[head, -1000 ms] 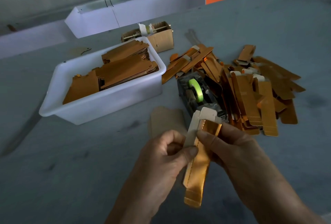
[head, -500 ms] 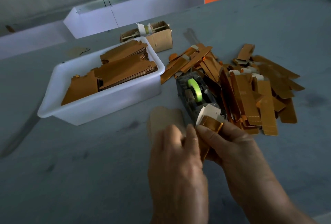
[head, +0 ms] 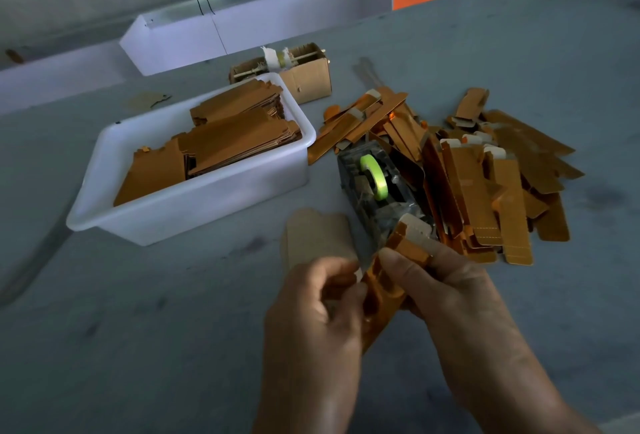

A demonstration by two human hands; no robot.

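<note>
A flat carton [head: 382, 295], gold foil on its face and pale grey card on its flaps, is held above the table [head: 138, 329] between both grips. It is seen tilted, with its upper flap end pointed away towards the dispenser [head: 363, 201] and its lower end hidden behind the left grip [head: 317, 315]. The left grip is closed on the carton's left edge, where a pale tab is pinched between thumb and fingers. The right grip [head: 450, 295] is wrapped round the carton's right side, with the thumb laid across the gold face; the fingers beneath cannot be seen. A green tape roll [head: 375, 179] is seated in the dispenser, just beyond the carton's tip. A pile [head: 509, 191] of like cartons is spread to the right of the dispenser, and more are stacked in a white tub [head: 207, 208] to its left.
</note>
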